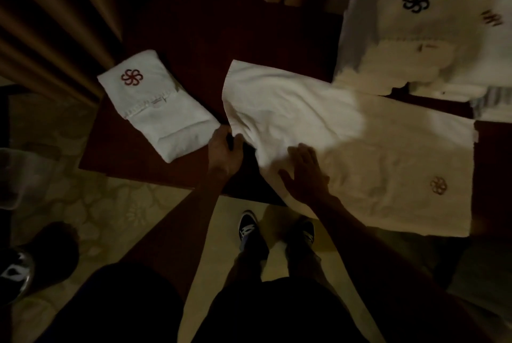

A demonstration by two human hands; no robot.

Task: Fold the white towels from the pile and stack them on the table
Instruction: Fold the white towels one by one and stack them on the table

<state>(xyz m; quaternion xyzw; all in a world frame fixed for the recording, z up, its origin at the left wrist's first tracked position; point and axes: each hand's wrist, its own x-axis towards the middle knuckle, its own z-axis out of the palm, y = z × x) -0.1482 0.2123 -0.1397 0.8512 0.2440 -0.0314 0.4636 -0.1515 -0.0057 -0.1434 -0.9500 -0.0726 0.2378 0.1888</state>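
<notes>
A large white towel (346, 143) lies spread across the dark table (210, 37), its right part hanging over the near edge. My left hand (225, 152) pinches the towel's near left corner. My right hand (304, 173) lies flat with spread fingers on the cloth just right of that corner. A folded white towel (158, 109) with a red flower logo sits at the table's left end. The pile of unfolded white towels (410, 32) rises at the far right, with a dark flower logo on top.
Brown curtains (55, 23) hang behind the table. A patterned pale carpet (116, 212) lies below, with my two dark shoes (249, 229) close to the table's near edge. Another person's shoe (16, 273) shows at the lower left.
</notes>
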